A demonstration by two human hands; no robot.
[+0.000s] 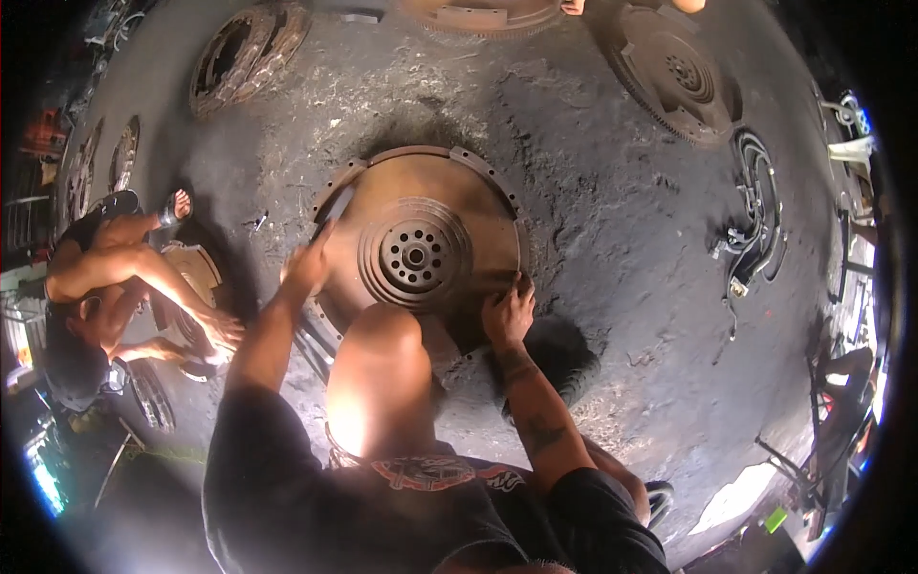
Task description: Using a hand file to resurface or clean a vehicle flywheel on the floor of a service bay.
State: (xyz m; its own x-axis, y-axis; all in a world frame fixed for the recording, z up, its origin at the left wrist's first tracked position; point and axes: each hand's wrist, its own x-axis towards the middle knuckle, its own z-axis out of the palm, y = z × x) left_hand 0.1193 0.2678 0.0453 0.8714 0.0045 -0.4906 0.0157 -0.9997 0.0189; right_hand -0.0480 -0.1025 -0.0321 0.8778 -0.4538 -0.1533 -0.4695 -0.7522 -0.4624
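The flywheel (435, 225) is lying flat on the grey floor (631, 230) at the centre of the frame, its broad brown face turned upward. The bent knee (378, 354) is overlapping its lower edge, so keeping that leg back would probably leave more of the face in reach. Right of centre, the right hand (510, 308) is resting on the rim with fingers loosely spread; pressing evenly there should be keeping the disc from shifting. Left of centre, the left hand (304, 268), somewhat blurred, is gripping a flat tool (340, 203), which is pointing along the upper-left rim; whether it is touching, I cannot tell. A low, steady tool angle would likely be sparing the face from gouges, with strokes steering clear of the small bolt holes (393, 256) around the hub.
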